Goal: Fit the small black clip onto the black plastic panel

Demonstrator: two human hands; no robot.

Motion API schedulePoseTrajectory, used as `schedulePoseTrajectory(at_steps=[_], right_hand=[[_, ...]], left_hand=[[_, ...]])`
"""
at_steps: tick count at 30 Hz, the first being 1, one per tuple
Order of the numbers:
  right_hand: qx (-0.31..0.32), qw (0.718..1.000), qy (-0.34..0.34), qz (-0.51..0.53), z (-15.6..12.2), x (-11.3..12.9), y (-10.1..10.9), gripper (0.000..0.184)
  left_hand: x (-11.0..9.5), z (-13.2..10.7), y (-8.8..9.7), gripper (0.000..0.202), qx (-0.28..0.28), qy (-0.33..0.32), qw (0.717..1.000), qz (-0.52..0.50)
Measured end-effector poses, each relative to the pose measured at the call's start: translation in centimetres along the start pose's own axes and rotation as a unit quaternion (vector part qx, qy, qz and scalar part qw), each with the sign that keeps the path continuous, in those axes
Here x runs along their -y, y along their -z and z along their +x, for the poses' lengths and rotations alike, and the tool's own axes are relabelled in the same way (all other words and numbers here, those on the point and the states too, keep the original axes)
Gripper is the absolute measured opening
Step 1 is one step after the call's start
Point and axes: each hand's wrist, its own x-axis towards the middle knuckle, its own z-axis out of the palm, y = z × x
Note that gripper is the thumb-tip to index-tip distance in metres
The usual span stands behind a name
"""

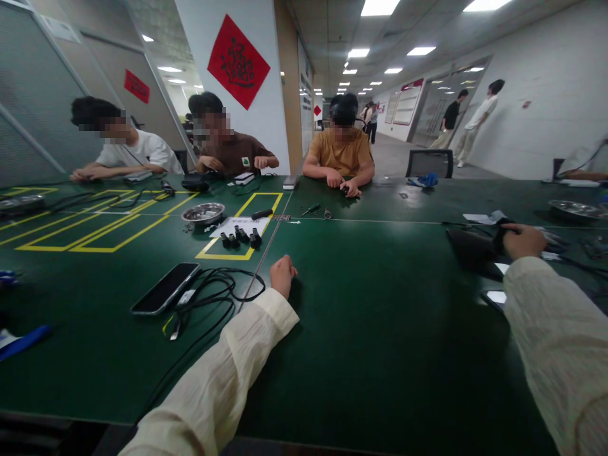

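My left hand (284, 276) rests on the green table, fingers curled in, with nothing visible in them. Just beyond it stand several short black fittings with metal tops (241, 237) near a sheet of white paper (228, 227). To its left lie a phone (167, 288) and a loosely coiled black cable (219, 277). Far to the right, my right hand (525, 240) is closed on part of a black object (500, 235), whose kind is unclear. A dark, flat, pouch-like thing (468, 250) lies beside that hand.
Yellow tape outlines (116, 240) mark the table's left side. A metal bowl (203, 214) stands by the paper; another bowl (576, 209) is at far right. Across the table sit several people, one handling a small dark part (350, 191). A screwdriver (311, 209) lies near the middle.
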Motion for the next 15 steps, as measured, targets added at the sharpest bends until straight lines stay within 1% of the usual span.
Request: schedulePoseTrajectory(at_steps=[2, 4, 6, 7, 9, 11, 12, 13, 15], right_hand=[[-0.002, 0.998, 0.018, 0.055, -0.8, 1.6, 0.2, 0.041], [0.025, 0.992, 0.034, 0.116, -2.0, 3.6, 0.0, 0.040], [0.084, 0.979, 0.043, 0.180, -3.9, 5.8, -0.7, 0.041], [0.125, 0.968, 0.046, 0.212, -5.0, 6.8, -1.2, 0.041], [0.225, 0.936, 0.057, 0.264, -7.9, 8.7, -2.2, 0.038], [0.320, 0.898, 0.061, 0.295, -11.4, 10.1, -3.3, 0.031], [0.383, 0.867, 0.059, 0.313, -13.3, 10.6, -3.7, 0.028], [0.501, 0.788, 0.027, 0.356, -15.2, 11.1, -4.1, 0.027], [0.591, 0.723, 0.019, 0.358, -18.9, 11.8, -4.7, 0.022]], left_hand=[[0.0, 0.0, 0.0, 0.032, -0.001, 0.007, 1.000, -0.003], [0.0, 0.0, 0.0, 0.032, -0.002, 0.012, 1.000, -0.005], [0.0, 0.0, -0.1, 0.032, -0.003, 0.014, 1.000, -0.009], [0.0, 0.0, -0.1, 0.032, -0.004, 0.015, 1.000, -0.011], [0.0, 0.0, -0.1, 0.033, -0.006, 0.016, 1.000, -0.018], [0.0, -0.1, -0.1, 0.033, -0.008, 0.017, 1.000, -0.025], [0.0, -0.1, -0.1, 0.034, -0.009, 0.017, 0.999, -0.029], [0.0, -0.1, 0.0, 0.034, -0.009, 0.017, 0.999, -0.032], [-0.1, -0.2, 0.0, 0.034, -0.011, 0.019, 0.999, -0.036]])
